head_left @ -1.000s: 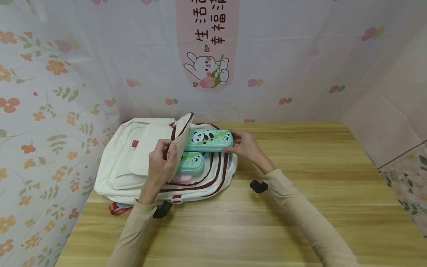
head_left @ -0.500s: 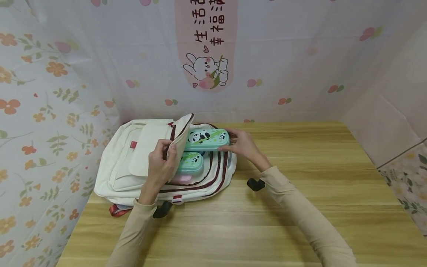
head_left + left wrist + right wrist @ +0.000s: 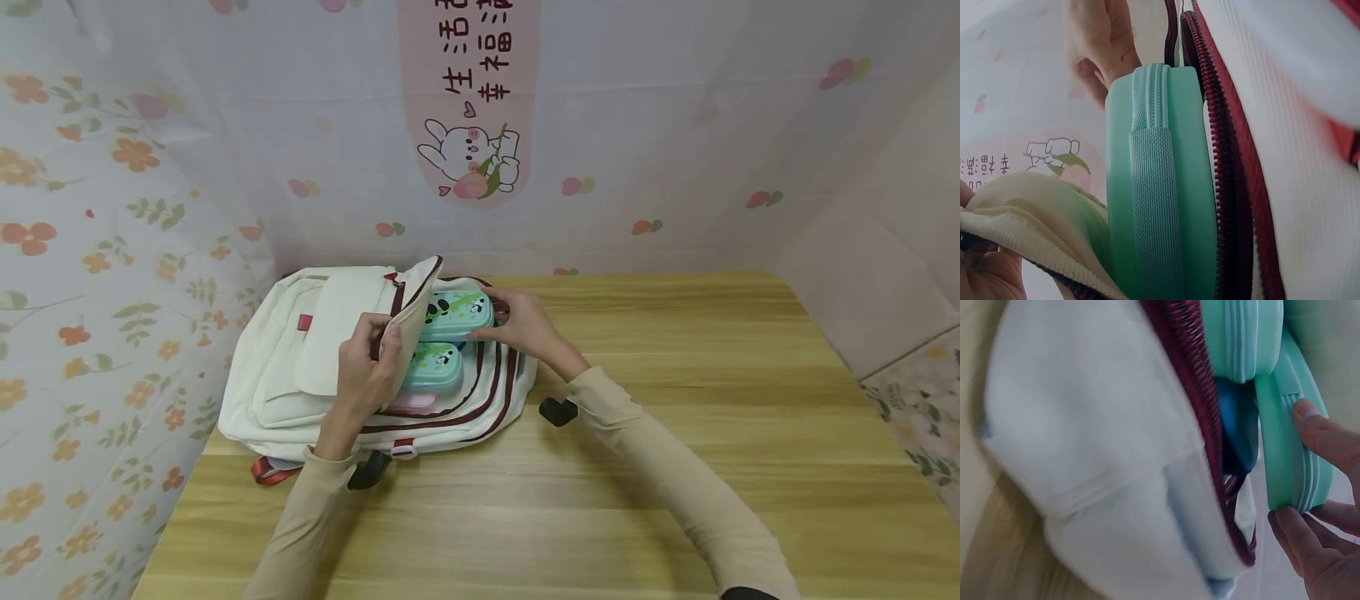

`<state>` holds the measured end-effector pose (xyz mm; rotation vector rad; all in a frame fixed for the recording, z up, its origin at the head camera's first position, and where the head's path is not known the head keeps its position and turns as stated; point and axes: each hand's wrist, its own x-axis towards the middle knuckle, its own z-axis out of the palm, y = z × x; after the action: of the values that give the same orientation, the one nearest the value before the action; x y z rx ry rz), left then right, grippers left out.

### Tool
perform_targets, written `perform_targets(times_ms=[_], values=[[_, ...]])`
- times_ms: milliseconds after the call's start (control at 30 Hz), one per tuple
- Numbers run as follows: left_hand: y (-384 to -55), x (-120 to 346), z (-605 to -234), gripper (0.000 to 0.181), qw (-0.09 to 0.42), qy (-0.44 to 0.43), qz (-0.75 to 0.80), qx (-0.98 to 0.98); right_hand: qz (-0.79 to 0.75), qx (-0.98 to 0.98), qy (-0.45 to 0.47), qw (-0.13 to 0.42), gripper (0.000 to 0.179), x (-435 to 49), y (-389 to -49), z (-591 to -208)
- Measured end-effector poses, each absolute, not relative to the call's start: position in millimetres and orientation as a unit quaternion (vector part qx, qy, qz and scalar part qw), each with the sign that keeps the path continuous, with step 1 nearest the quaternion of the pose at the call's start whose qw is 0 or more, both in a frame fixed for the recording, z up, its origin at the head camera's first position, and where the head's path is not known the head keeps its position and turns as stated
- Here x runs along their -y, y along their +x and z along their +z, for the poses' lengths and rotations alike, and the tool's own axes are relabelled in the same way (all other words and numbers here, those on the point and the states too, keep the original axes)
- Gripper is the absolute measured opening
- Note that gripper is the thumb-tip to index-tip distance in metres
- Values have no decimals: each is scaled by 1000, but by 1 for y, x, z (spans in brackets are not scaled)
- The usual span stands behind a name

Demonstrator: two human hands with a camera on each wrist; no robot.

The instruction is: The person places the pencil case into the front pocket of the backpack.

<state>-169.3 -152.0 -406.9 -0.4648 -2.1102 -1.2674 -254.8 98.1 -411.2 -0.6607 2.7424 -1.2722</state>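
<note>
A cream backpack [image 3: 273, 367] with dark red zips lies on the table, its compartment unzipped. My left hand [image 3: 366, 367] grips the edge of the front panel [image 3: 412, 312] and holds it raised. At the compartment's far side, my right hand [image 3: 525, 323] pinches the end of a mint-green panda pencil case [image 3: 463, 312], thumb on its zipped side in the right wrist view. The panel hides the case's other end. A second mint pencil case [image 3: 437, 367] sits nearer me inside the bag; its zipped end [image 3: 1154, 187] fills the middle of the left wrist view.
Below the second case shows a pink item [image 3: 414, 402], and a blue thing [image 3: 1235, 428] lies deeper in the bag. The wooden table [image 3: 675, 400] extends to the right. A printed cloth [image 3: 660, 167] hangs behind, and floral cloth [image 3: 97, 333] stands on the left.
My right hand has moved left with its pencil case, which has slid further in behind the raised panel. My left hand keeps its grip on the panel.
</note>
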Motion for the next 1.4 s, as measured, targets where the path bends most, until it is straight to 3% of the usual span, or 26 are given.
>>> perform_targets(times_ms=[433, 1400], values=[[-166, 154, -405, 9, 313, -175, -487, 796, -428, -863, -257, 76, 75, -90, -255, -407], [-162, 153, -409, 9, 321, -189, -498, 784, -444, -866, -223, 61, 70, -64, -247, -416]])
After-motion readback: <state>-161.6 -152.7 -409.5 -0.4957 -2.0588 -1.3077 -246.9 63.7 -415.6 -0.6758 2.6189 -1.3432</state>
